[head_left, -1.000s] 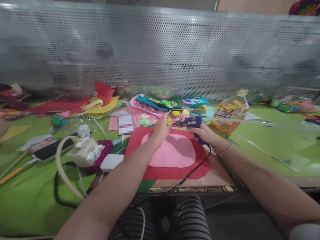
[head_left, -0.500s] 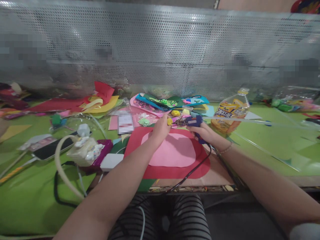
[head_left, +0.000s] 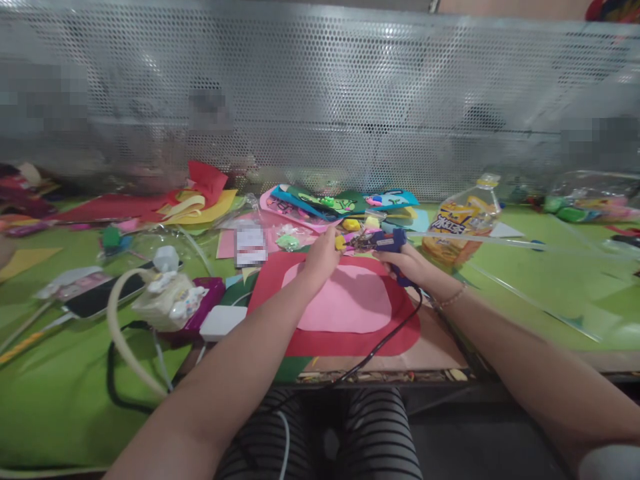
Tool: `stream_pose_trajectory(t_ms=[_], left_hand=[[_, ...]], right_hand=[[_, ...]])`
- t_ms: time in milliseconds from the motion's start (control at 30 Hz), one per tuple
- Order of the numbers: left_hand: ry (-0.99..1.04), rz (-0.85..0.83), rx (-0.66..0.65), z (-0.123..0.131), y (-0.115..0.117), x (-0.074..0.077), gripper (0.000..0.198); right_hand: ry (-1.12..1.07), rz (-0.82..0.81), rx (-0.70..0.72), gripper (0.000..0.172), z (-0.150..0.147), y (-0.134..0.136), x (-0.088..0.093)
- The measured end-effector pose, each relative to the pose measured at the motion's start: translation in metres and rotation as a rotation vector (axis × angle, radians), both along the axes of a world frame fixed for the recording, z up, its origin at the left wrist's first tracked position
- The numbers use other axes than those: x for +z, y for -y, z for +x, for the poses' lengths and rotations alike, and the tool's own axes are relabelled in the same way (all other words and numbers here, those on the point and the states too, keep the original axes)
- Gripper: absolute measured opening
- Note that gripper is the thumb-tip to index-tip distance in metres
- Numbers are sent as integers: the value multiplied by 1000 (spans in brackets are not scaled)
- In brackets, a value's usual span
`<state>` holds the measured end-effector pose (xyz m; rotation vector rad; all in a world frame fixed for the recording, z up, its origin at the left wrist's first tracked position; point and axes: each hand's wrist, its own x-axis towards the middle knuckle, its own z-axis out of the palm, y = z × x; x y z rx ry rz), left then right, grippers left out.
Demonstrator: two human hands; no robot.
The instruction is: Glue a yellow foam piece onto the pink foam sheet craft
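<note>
My right hand [head_left: 404,261] is wrapped round the handle of a dark blue hot glue gun [head_left: 391,241]. A long translucent glue stick [head_left: 475,239] juts from its back end, and a black cord hangs from the grip. The nozzle points left, towards my left hand [head_left: 323,255], which pinches a small yellow piece [head_left: 341,242]. Whether the nozzle touches that piece I cannot tell. Below both hands lies a pink rounded sheet [head_left: 345,303] on a larger red sheet [head_left: 350,344].
At the right a cut plastic bottle [head_left: 455,230] stands upright. Behind my hands lie colourful craft pieces [head_left: 340,202]. A power adapter [head_left: 165,300], a phone [head_left: 110,293] and cables occupy the left. A perforated metal panel [head_left: 320,100] closes off the back.
Almost nothing differs. Both hands keep their places, with the glue gun and the yellow piece held close together.
</note>
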<state>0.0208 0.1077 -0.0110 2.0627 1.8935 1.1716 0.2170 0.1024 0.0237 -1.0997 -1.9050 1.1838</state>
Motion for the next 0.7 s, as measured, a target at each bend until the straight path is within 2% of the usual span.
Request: stream_pose_trajectory(t_ms=[700], left_hand=[[-69,-15,0,1,4,3,36]], right_hand=[[2,4,-7,31,1,-5,-3]])
